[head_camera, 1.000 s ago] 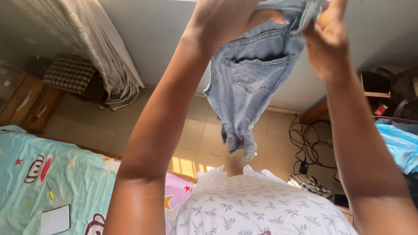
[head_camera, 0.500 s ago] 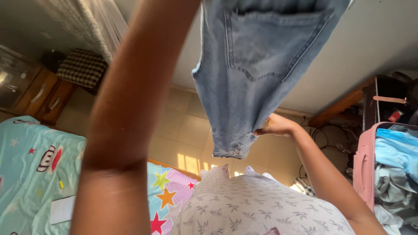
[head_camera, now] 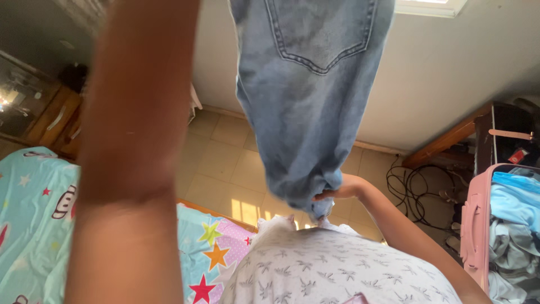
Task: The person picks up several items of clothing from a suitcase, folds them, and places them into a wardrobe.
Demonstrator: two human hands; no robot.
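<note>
Denim jeans [head_camera: 309, 107] mid-fold, hem at six o'clock pinched by right hand [head_camera: 337, 191]; left hand's grip unseen at twelve, hem-raising probably next.

There is one view only, from a camera worn on the person's head, facing steeply down along the chest to the tiled floor [head_camera: 225, 163] and the wall's foot. It sits very near the raised left arm [head_camera: 135, 141] and the hanging jeans [head_camera: 309, 101], which fill the upper frame. The bed [head_camera: 34, 214] edges in at lower left.
</note>
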